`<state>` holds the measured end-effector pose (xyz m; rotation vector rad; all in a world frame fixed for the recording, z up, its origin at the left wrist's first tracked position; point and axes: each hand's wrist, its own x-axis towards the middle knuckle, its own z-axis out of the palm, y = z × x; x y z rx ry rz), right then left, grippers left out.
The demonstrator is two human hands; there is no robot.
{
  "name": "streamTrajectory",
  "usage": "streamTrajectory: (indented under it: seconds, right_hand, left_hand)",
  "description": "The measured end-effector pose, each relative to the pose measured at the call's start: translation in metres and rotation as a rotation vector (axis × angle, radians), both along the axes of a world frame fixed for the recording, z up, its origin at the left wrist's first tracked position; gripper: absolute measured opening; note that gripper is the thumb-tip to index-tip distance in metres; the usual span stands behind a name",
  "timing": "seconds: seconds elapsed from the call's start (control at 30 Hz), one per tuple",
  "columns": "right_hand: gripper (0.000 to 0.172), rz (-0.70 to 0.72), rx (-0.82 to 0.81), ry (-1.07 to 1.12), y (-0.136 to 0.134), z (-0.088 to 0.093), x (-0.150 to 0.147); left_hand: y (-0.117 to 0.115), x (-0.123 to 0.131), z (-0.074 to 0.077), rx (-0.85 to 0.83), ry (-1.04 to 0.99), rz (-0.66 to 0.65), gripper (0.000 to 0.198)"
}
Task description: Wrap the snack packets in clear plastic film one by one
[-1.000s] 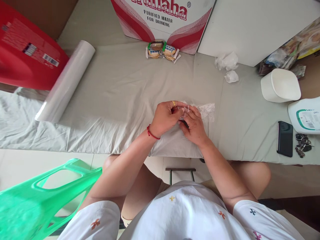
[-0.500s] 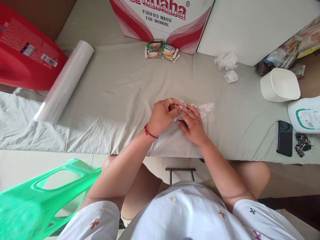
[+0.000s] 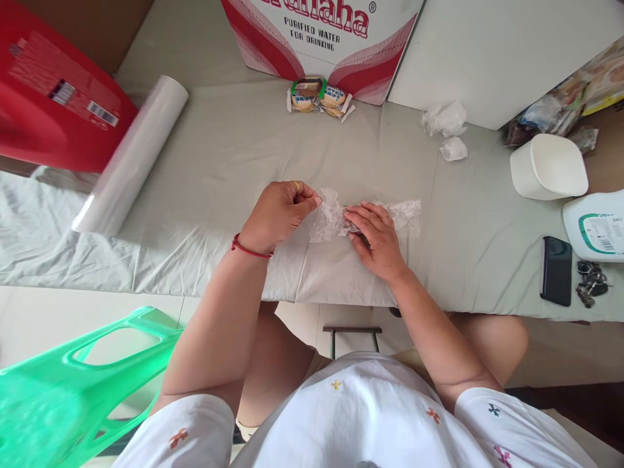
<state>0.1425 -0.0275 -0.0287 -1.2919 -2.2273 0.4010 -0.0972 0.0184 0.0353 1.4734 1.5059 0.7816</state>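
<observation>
A small dark item wrapped in crinkled clear plastic film (image 3: 332, 220) lies on the cloth-covered table in front of me; most of the item is hidden. My left hand (image 3: 283, 211), with a ring and a red cord bracelet, pinches the film's left end between thumb and fingertips. Over the middle of the bundle is my right hand (image 3: 373, 237), its fingers curved around the wrapped item and pressing it to the cloth. Another crumpled length of film sticks out to the right of that hand.
A roll of clear film (image 3: 131, 159) lies at left by a red container (image 3: 63, 91). Packaged snacks (image 3: 319, 96) sit before a water carton (image 3: 322, 45). Crumpled plastic (image 3: 446, 120), a white cup (image 3: 548, 166), a bottle (image 3: 597, 224), a phone (image 3: 556, 271) and keys (image 3: 592, 284) are at right.
My left hand has moved left, away from my right hand, drawing the film's left end out flat. My right hand has stayed on the wrapped item.
</observation>
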Motion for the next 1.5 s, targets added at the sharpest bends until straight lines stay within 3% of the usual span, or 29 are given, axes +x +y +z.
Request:
streamTrajectory:
  seconds: [0.17,0.5,0.83,1.03,1.2,1.5]
  right_hand:
    - [0.043,0.004,0.007,-0.007,0.0,0.001,0.0]
    - [0.042,0.001,0.006,-0.002,0.0,0.001,0.0]
    - [0.043,-0.003,-0.001,-0.004,0.0,0.001,0.0]
    - [0.041,-0.001,0.012,-0.003,0.0,0.002,0.0]
    - [0.043,0.002,-0.007,-0.011,0.001,0.002,0.0]
    - [0.042,0.007,0.012,0.002,0.0,0.002,0.0]
  left_hand:
    - [0.0,-0.005,0.001,-0.033,0.045,-0.001,0.017]
    - [0.004,-0.007,-0.002,0.063,-0.057,0.052,0.015]
    - [-0.007,0.024,0.007,0.115,0.008,0.015,0.043]
    - [-0.012,0.031,0.005,0.126,0.08,0.022,0.029]
    - [-0.013,0.029,-0.005,0.109,0.012,0.046,0.012]
    - [-0.015,0.024,-0.009,0.154,-0.044,0.055,0.024]
